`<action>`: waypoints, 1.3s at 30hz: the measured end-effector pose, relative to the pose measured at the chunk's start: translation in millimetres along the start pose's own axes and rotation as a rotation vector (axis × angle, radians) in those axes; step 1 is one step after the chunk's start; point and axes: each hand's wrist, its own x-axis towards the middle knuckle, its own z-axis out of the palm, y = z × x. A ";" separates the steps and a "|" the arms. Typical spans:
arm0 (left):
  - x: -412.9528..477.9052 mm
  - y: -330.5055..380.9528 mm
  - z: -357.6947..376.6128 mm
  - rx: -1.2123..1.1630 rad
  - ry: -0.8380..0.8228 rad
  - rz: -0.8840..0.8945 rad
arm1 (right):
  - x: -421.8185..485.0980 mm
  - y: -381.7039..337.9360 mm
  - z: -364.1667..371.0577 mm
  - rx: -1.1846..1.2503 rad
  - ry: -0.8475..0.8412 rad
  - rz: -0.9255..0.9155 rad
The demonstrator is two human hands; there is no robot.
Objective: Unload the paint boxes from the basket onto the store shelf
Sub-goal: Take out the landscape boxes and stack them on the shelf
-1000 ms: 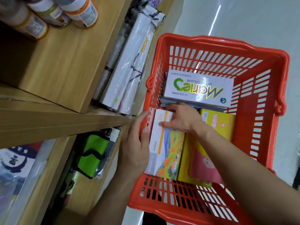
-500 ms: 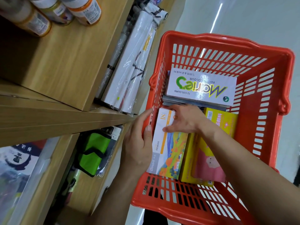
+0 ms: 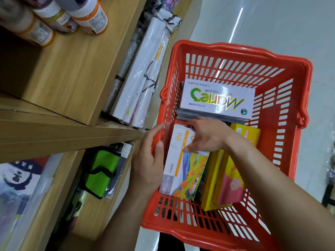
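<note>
A red plastic basket point(image 3: 282, 124) stands beside the wooden store shelf point(image 3: 72, 134). Inside it a white paint box with a colourful landscape and "18" point(image 3: 186, 171) leans against the left wall. My right hand point(image 3: 204, 134) grips its top end, fingers curled over the far edge. My left hand point(image 3: 150, 160) holds the basket's left rim, thumb against the box's side. A white "Marie's" 12-colour box point(image 3: 217, 98) lies on top of a stack at the far end. A yellow box with a pink figure point(image 3: 228, 180) stands to the right of the held box.
On the upper shelf stand bottles with orange labels point(image 3: 87, 17). White wrapped packs point(image 3: 143, 73) lie on the shelf board beside the basket. A green pouch in plastic point(image 3: 101, 171) and a printed pack point(image 3: 16, 182) sit on the lower shelf. Pale floor lies to the right.
My right hand has shifted its grip over the top end of the "18" box and the box has tilted up slightly. The left hand stays on the basket rim.
</note>
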 end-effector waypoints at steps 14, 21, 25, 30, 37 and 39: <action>0.0 3.4 -2.2 -0.046 -0.017 -0.005 | -25.6 -5.8 -4.4 0.281 0.041 -0.078; -31.1 37.7 -14.2 0.194 -0.066 0.189 | -128.9 17.1 -50.3 0.723 0.059 -0.088; -65.3 52.7 -7.0 0.054 -0.384 0.165 | -171.0 18.7 -67.7 0.804 0.072 -0.105; -73.6 68.2 -0.5 -0.113 -0.488 -0.090 | -180.7 21.3 -75.5 0.811 0.057 -0.113; -83.0 82.9 -28.9 -0.293 -0.280 -0.177 | -179.6 11.9 -58.8 1.116 0.412 0.016; -84.6 86.0 -50.8 -0.322 -0.215 -0.229 | -180.3 -4.8 -45.8 1.213 0.417 0.029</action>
